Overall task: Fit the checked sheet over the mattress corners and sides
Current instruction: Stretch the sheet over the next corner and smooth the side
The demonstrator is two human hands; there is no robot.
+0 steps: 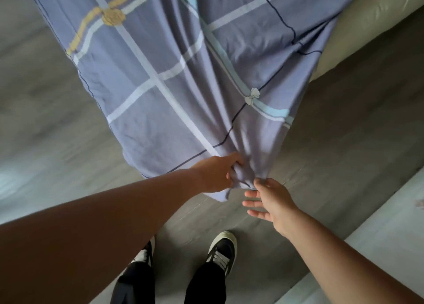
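Where the checked sheet (174,79) narrows to a gathered corner near us, we see the left hand (215,175) bunching the cloth, fingers curled into the folds. The right hand (268,200) sits just beside that same corner, on its right; its fingers are spread loosely, palm turned toward the left, with the thumb tip touching or nearly touching the cloth's edge. We cannot tell whether it pinches anything.

The sheet is blue-grey, crossed with pale, dark and light-blue lines, one tan band at far left and a small white bow print (252,95) toward the right. It stretches away from the hands to the far edge of view, creases fanning out from the grip. A beige padded surface (358,28) shows at far right, with the sheet's right edge lying over it.

Below is grey wood-look floor (46,125). Two dark shoes (221,250) with white laces and dark trouser legs stand near us, between the forearms. A pale grey ledge (378,230) runs along the near right.
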